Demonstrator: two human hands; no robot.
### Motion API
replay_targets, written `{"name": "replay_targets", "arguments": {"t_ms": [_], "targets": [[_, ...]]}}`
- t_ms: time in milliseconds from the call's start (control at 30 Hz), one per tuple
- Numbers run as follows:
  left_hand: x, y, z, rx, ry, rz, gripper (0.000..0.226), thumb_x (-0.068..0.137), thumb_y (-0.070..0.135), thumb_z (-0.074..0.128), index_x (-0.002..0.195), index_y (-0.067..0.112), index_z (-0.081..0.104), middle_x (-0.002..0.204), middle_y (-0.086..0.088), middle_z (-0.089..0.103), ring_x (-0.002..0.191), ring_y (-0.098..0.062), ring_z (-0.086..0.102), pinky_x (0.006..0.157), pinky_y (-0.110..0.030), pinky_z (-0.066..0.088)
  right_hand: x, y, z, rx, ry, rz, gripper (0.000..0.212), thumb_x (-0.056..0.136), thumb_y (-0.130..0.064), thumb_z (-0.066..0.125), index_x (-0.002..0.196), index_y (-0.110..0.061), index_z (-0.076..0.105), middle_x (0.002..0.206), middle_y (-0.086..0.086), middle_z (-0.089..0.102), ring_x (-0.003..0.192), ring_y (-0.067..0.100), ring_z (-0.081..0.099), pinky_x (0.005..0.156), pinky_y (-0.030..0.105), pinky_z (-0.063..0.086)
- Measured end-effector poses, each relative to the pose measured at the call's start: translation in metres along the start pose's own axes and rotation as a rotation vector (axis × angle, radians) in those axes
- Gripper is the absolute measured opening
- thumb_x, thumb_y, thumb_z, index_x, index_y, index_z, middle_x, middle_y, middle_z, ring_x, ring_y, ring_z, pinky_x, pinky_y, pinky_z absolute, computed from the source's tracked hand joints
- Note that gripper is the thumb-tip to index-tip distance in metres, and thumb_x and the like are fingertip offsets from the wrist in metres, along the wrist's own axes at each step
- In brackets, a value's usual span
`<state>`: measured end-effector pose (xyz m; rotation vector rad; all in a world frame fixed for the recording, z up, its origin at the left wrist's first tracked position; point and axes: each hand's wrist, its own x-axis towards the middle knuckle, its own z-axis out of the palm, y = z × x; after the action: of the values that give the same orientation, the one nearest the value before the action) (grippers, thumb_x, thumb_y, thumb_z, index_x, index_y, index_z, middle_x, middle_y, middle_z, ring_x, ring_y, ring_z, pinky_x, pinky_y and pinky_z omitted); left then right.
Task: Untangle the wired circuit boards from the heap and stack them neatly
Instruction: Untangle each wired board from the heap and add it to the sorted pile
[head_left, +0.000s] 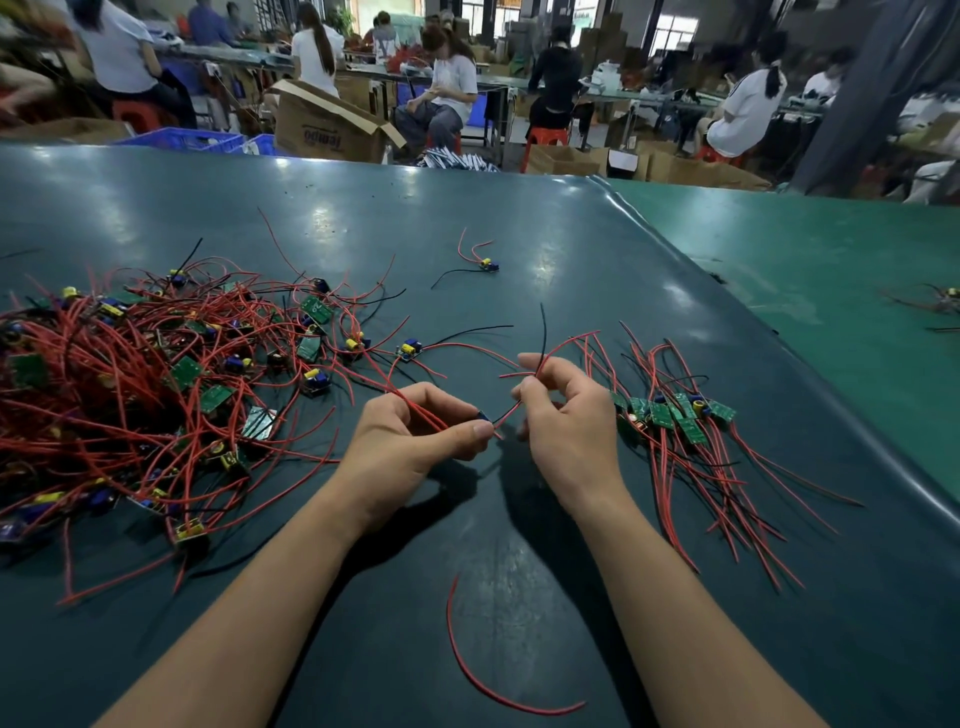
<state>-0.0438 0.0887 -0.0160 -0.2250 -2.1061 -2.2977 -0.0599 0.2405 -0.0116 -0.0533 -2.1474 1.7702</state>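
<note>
Above the table (519, 597), the left hand (415, 447) pinches a small board (484, 417) with its red wires while the right hand (563, 415) pinches wires (540, 358) just beside it, between the heap (145, 384) at left and the stack (675, 413) at right.

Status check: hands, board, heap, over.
Left hand pinches board; right hand grips its wires. Heap left, stack right. Nothing blocking.

The table (519, 249) wears a dark teal, smooth, glossy sheet that mirrors the ceiling lights. The heap (130, 384) shows red and black plastic-sheathed wires with a slight sheen and green, matt circuit boards. The cardboard box (322, 124) beyond looks brown and dull.
</note>
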Motion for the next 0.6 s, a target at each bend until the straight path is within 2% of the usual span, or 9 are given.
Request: {"name": "replay_targets", "arguments": {"t_ms": [167,300,467,600], "targets": [[0.002,0.001,-0.004,-0.108,-0.061,-0.037,0.032,0.056,0.023,0.084,0.078,0.006,0.069,0.073,-0.017,0.071,0.066,-0.023,0.065,0.065,-0.026,0.055,0.004,-0.003,-0.006,0.268,0.002,0.061,0.019,0.098,-0.004,0.048,0.103,-0.020,0.058,0.064,0.004,0.069,0.038,0.013,0.052,0.036,0.020,0.037],[0.002,0.002,-0.006,-0.132,-0.109,-0.068,0.026,0.054,0.022,0.085,0.074,0.011,0.071,0.075,-0.017,0.071,0.069,-0.025,0.066,0.068,-0.028,0.057,0.007,-0.002,-0.008,0.298,0.006,0.086,0.022,0.099,-0.001,0.042,0.101,-0.019,0.054,0.061,0.009,0.069,0.036,0.014,0.051,0.034,0.020,0.035],[0.003,0.001,-0.007,-0.173,-0.126,-0.083,0.020,0.058,0.014,0.082,0.073,0.009,0.070,0.072,-0.016,0.070,0.065,-0.024,0.066,0.065,-0.026,0.056,0.013,-0.005,-0.017,0.495,-0.003,0.216,0.012,0.097,-0.007,0.057,0.096,-0.013,0.067,0.077,0.003,0.075,0.047,0.008,0.058,0.037,0.017,0.037],[0.006,0.001,-0.010,-0.271,-0.129,-0.100,0.013,0.061,0.008,0.077,0.071,0.008,0.069,0.071,-0.014,0.069,0.062,-0.022,0.066,0.060,-0.024,0.055,0.018,-0.010,-0.032,0.652,-0.064,0.291,0.006,0.089,-0.010,0.067,0.090,-0.012,0.072,0.077,0.006,0.075,0.051,0.008,0.062,0.043,0.015,0.043]]}}
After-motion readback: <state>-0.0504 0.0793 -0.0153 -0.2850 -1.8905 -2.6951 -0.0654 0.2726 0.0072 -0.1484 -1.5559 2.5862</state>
